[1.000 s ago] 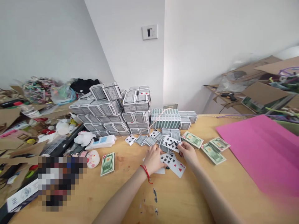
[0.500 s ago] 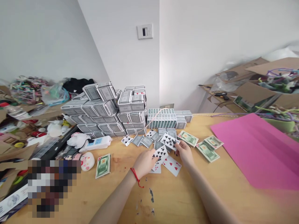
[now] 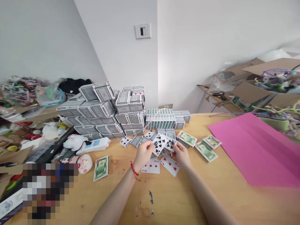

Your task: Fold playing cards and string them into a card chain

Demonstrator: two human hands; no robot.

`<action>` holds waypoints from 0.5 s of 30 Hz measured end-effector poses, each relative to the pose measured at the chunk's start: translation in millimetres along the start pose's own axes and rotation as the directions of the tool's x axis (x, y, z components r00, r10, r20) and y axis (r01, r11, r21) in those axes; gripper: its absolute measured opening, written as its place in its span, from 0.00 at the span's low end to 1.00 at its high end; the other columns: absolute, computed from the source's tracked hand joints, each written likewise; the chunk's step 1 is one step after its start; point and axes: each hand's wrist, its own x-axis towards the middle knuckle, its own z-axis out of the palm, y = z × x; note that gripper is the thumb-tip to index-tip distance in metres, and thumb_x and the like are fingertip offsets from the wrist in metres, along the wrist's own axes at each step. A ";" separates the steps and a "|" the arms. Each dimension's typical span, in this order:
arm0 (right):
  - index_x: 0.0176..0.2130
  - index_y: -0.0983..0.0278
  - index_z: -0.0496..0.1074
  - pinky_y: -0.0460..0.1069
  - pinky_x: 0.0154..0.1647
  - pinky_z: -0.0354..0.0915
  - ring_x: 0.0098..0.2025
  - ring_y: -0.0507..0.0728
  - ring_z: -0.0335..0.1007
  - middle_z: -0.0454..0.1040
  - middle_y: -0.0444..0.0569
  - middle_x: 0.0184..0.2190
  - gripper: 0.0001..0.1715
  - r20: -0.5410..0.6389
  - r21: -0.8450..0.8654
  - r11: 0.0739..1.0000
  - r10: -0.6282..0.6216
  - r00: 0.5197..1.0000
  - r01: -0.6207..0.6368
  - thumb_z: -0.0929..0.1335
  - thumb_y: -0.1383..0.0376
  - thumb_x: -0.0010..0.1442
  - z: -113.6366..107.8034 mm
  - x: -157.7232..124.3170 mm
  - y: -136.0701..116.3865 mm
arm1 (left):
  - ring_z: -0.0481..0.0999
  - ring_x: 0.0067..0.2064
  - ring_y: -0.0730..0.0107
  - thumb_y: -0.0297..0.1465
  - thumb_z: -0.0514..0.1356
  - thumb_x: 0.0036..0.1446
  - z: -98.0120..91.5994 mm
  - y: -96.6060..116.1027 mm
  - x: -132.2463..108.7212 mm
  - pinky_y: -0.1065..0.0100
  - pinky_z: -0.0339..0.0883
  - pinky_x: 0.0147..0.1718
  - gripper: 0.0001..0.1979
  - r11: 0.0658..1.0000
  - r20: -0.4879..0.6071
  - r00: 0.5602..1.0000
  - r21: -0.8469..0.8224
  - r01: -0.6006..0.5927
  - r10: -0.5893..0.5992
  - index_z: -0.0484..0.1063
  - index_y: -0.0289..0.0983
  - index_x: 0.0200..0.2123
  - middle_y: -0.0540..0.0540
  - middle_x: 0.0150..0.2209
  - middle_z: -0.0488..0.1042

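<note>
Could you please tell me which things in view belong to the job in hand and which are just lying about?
Seemingly in the job:
eight of clubs, in the left hand
another clubs card, in the right hand
face-up diamonds card and hearts card near the hands

Seemingly just lying about:
pink sheet
white power strip
white plush toy
</note>
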 end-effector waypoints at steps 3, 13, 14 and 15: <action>0.27 0.61 0.62 0.45 0.17 0.55 0.14 0.49 0.57 0.64 0.38 0.14 0.18 0.088 0.107 0.994 0.025 0.996 -0.034 0.67 0.50 0.47 7.2 -3.8 0.4 | 0.67 0.17 0.74 0.39 0.50 0.54 17.6 -5.8 8.6 0.74 0.55 0.17 0.14 0.999 -0.024 0.999 -0.006 0.041 -0.041 0.64 0.36 0.22 0.53 0.16 0.66; 0.26 0.64 0.63 0.43 0.14 0.47 0.12 0.45 0.49 0.60 0.36 0.10 0.16 0.139 0.094 0.995 0.024 0.990 -0.037 0.68 0.55 0.49 6.5 -7.4 6.8 | 0.55 0.19 0.78 0.39 0.58 0.47 27.5 -16.1 2.3 0.74 0.49 0.20 0.19 0.995 -0.313 0.946 0.077 -0.061 0.082 0.55 0.37 0.14 0.56 0.14 0.53; 0.26 0.64 0.63 0.42 0.14 0.46 0.12 0.45 0.48 0.59 0.36 0.10 0.16 0.143 0.089 0.995 0.022 0.990 -0.035 0.68 0.55 0.48 6.2 -7.5 7.4 | 0.58 0.21 0.77 0.38 0.58 0.48 25.6 -19.0 2.3 0.74 0.52 0.22 0.15 0.996 -0.319 0.944 0.022 -0.085 0.087 0.59 0.37 0.17 0.55 0.16 0.57; 0.26 0.64 0.63 0.42 0.14 0.46 0.12 0.45 0.48 0.59 0.35 0.11 0.15 0.153 0.082 0.996 0.024 0.988 -0.037 0.69 0.56 0.48 6.1 -7.6 7.8 | 0.61 0.22 0.76 0.38 0.58 0.48 24.0 -22.3 2.5 0.75 0.54 0.23 0.12 0.994 -0.294 0.952 -0.052 -0.097 0.078 0.62 0.37 0.21 0.54 0.19 0.62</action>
